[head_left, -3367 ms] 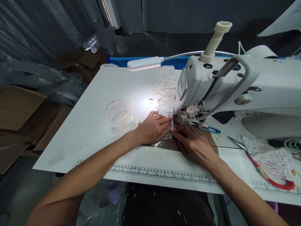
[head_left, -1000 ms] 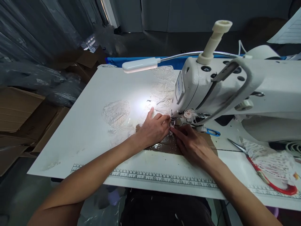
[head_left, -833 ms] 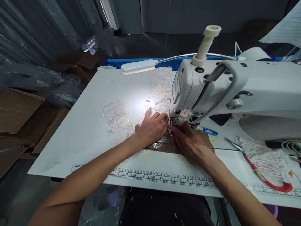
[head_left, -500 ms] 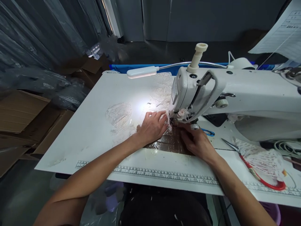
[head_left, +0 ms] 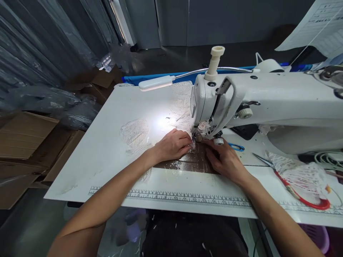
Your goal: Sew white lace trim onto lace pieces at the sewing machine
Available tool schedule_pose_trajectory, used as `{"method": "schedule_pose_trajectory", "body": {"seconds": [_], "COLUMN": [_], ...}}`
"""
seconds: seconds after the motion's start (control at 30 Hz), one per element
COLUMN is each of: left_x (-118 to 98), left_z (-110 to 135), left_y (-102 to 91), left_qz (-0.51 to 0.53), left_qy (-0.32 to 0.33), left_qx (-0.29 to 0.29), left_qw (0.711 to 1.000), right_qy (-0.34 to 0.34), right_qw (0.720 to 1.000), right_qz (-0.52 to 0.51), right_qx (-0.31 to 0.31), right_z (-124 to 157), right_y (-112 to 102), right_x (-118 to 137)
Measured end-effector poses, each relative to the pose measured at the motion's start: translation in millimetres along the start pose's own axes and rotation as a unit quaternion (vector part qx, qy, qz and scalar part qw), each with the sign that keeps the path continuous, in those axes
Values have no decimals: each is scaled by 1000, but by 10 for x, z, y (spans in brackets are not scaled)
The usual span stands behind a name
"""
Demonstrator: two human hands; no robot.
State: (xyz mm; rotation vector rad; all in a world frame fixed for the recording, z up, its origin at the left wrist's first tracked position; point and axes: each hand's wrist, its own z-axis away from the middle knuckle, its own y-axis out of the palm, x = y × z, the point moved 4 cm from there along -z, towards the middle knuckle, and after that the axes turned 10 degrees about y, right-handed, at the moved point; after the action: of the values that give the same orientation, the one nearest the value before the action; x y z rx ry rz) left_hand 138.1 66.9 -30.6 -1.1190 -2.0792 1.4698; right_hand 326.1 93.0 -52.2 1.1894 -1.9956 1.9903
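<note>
Small white lace piece [head_left: 192,145] pressed beneath the head of the white sewing machine [head_left: 268,100].
The left hand [head_left: 174,144] is laid flat just left of the head, fingertips on the lace; the right hand [head_left: 226,160] is curled just in front, its grip not discernible. Fingers this close could be pricked, and the lace could be skewed by uneven pressure.

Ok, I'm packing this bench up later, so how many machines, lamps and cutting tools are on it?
Sewing machine: 1
Lamp: 1
Cutting tools: 2 (red-handled scissors, blue-handled snips)
Total: 4
</note>
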Motion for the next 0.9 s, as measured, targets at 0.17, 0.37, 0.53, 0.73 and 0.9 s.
{"method": "schedule_pose_trajectory", "body": {"seconds": [0.17, 0.37, 0.53, 0.73, 0.9], "left_x": [11, 4, -17, -49, -66], "left_z": [-16, -32, -23, -11, 16], "left_y": [12, 61, 83, 82, 79], "left_qz": [0, -43, -102, -159, -138], "left_qy": [-39, -37, 16, 70, 88], "left_qx": [-8, -21, -19, 26, 44], "left_qw": [999, 998, 995, 984, 986], "right_qy": [-6, -9, -3, -1, 13], "right_qw": [1000, 1000, 1000, 1000, 999], "right_qz": [6, 9, -5, -16, -35], "right_qx": [-2, -16, -11, 0, 35], "right_z": [7, 2, -1, -7, -103], "right_y": [1, -26, -30, -6, -99], "right_x": [13, 28, 22, 9, 16]}}
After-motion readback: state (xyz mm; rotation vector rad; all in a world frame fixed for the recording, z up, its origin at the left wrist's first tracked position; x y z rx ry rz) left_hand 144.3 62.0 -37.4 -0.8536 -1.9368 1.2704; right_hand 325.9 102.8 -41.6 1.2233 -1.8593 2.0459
